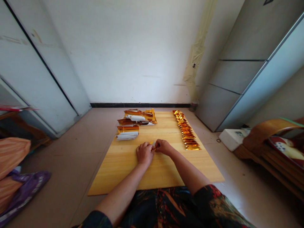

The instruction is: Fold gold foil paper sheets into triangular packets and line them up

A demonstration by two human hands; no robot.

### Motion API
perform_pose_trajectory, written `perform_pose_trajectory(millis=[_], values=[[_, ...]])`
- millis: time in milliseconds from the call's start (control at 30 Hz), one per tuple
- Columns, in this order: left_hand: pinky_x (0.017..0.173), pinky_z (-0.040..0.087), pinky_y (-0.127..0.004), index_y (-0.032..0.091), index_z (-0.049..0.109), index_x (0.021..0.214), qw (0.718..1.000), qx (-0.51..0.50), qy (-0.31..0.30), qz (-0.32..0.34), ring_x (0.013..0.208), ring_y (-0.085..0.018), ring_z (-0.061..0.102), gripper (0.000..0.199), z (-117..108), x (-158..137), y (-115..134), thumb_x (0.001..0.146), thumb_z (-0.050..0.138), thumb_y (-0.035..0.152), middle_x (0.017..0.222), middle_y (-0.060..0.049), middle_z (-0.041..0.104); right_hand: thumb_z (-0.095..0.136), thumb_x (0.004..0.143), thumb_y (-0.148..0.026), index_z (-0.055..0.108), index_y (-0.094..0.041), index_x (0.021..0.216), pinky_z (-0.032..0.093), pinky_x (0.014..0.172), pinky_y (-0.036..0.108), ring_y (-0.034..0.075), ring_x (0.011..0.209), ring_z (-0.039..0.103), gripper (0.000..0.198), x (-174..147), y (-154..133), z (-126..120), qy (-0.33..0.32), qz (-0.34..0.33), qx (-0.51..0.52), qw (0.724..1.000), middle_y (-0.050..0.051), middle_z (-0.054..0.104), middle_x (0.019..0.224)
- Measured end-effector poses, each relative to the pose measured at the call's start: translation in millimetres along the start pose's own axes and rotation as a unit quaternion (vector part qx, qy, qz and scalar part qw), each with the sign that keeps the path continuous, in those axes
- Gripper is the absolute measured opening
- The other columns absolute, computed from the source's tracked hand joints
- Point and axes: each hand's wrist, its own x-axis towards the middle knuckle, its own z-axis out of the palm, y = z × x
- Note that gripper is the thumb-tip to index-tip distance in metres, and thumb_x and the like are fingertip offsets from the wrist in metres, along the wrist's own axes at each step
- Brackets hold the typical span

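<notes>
Near the middle of the wooden board, my left hand (144,153) and my right hand (163,147) meet with their fingers closed on a small piece of gold foil paper (153,144). Most of that piece is hidden by the fingers; a whitish side and a bit of gold show between them. Beyond my left hand lie stacks of gold foil paper (128,129), some curled with the white side up. To the right of my right hand runs a row of folded gold foil pieces (188,136), set closely one behind another.
The wooden board (118,177) reaches from my lap toward the white wall (133,63). A grey refrigerator (232,76) stands at the back right, with a white box (231,139) and wooden furniture (263,158) nearer. Orange and purple bags (26,190) lie at left.
</notes>
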Motion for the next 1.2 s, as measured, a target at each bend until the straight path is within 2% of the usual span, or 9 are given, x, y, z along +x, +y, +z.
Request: perform_pose_trajectory(millis=[333,733,900,967,1033,1133,1200], values=[[0.090,0.034,-0.035,0.029,0.066,0.092,1.000,0.000,-0.002,0.007,0.104,-0.020,0.051,0.014,-1.9,-1.4,0.0,0.081,0.057,0.026,0.110,-0.001,0.061,0.066,0.061,-0.007,0.058,-0.017,0.070,0.032,0.055,0.018,0.009,0.063,0.049,0.016,3.1,-0.3,1.4,-0.001,0.018,-0.009,1.000,-0.004,0.060,0.068],[0.089,0.033,-0.035,0.029,0.067,0.091,1.000,-0.002,0.010,0.012,0.103,-0.019,0.051,0.014,0.8,-2.1,-1.4,0.081,0.056,0.026,0.108,0.000,0.062,0.061,0.057,-0.003,0.062,-0.017,0.074,0.036,0.059,0.018,0.011,0.068,0.053,0.022,10.1,18.1,0.0,0.019,0.035,0.000,0.999,-0.002,0.064,0.073],[0.089,0.033,-0.035,0.029,0.066,0.092,1.000,0.011,0.018,0.021,0.103,-0.019,0.051,0.015,2.0,-4.2,-0.2,0.083,0.055,0.027,0.110,-0.001,0.062,0.057,0.061,-0.003,0.064,-0.017,0.075,0.039,0.062,0.019,0.012,0.070,0.055,0.021,8.3,30.1,-5.0,0.045,0.050,-0.001,0.998,0.000,0.064,0.076],[0.089,0.032,-0.036,0.029,0.064,0.094,0.999,0.021,0.020,0.030,0.104,-0.020,0.050,0.015,2.2,-5.6,1.1,0.084,0.053,0.026,0.109,-0.002,0.062,0.055,0.063,-0.002,0.065,-0.017,0.080,0.041,0.067,0.020,0.012,0.074,0.056,0.024,5.1,34.9,-6.4,0.067,0.032,-0.004,0.997,0.001,0.065,0.083],[0.090,0.032,-0.036,0.029,0.062,0.097,0.998,0.027,0.023,0.047,0.106,-0.020,0.050,0.018,2.1,-6.4,1.5,0.085,0.051,0.023,0.109,-0.002,0.063,0.054,0.066,-0.002,0.067,-0.019,0.087,0.042,0.074,0.022,0.013,0.082,0.057,0.030,0.5,37.8,-7.3,0.083,-0.020,-0.016,0.996,0.002,0.065,0.092],[0.095,0.030,-0.040,0.028,0.062,0.097,0.996,0.019,0.022,0.082,0.110,-0.020,0.049,0.020,2.0,-4.6,-2.5,0.086,0.049,0.019,0.110,-0.002,0.064,0.053,0.071,-0.003,0.069,-0.020,0.092,0.040,0.084,0.025,0.014,0.091,0.057,0.031,-8.8,36.6,-7.9,0.065,-0.113,-0.057,0.990,0.003,0.065,0.101],[0.099,0.027,-0.042,0.028,0.064,0.091,0.994,0.007,0.022,0.104,0.114,-0.020,0.048,0.020,1.7,-0.3,-8.6,0.085,0.048,0.017,0.112,-0.001,0.064,0.051,0.076,-0.005,0.070,-0.020,0.091,0.038,0.087,0.025,0.015,0.094,0.056,0.028,-15.9,32.3,-7.6,0.048,-0.144,-0.098,0.984,0.004,0.066,0.102]])
